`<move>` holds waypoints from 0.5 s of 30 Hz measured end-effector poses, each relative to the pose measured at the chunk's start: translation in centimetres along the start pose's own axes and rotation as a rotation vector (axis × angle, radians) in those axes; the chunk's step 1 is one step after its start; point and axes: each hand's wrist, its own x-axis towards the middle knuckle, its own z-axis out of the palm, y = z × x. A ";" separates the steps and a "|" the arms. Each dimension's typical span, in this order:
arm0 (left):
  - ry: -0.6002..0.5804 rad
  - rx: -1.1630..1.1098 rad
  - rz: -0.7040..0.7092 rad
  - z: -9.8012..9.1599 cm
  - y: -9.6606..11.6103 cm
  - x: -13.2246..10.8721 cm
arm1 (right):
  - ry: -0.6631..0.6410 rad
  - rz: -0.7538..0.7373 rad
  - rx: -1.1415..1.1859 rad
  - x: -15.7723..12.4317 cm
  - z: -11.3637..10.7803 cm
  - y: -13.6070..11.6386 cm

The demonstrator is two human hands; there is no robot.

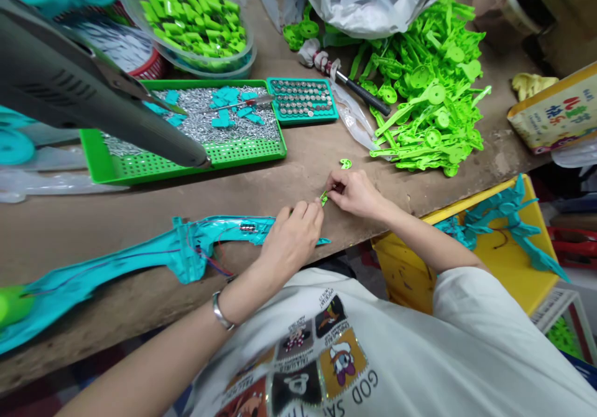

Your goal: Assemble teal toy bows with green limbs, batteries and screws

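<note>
Between my hands is a small bright green plastic piece point(323, 199). My left hand point(295, 227) is closed, with its fingertips pinching the lower side of this piece. Its palm covers part of the end of a turquoise plastic toy shell point(153, 250), which lies open-side up with red and blue wires and small metal coils inside. My right hand point(357, 193) is closed in a pinch close to the green piece; what its fingertips hold is too small to make out. Just beyond them, a loose round green part point(346, 163) lies on the table.
A grey electric screwdriver point(140, 112) hangs over a green tray point(186, 168) of screws. Beside it sits a turquoise tray of button cells point(303, 119). A heap of green plastic parts point(429, 94), a black-handled tool point(364, 92) and a yellow bin point(405, 274) are on the right.
</note>
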 end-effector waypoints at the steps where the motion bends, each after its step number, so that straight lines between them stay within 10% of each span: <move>1: -0.008 0.019 0.014 0.0 0.0 0.1 | 0.010 0.005 0.012 -0.1 -0.1 -0.1; 15: -0.069 0.041 0.089 -1.0 -1.1 1.2 | 0.218 0.081 0.265 -0.9 0.0 2.2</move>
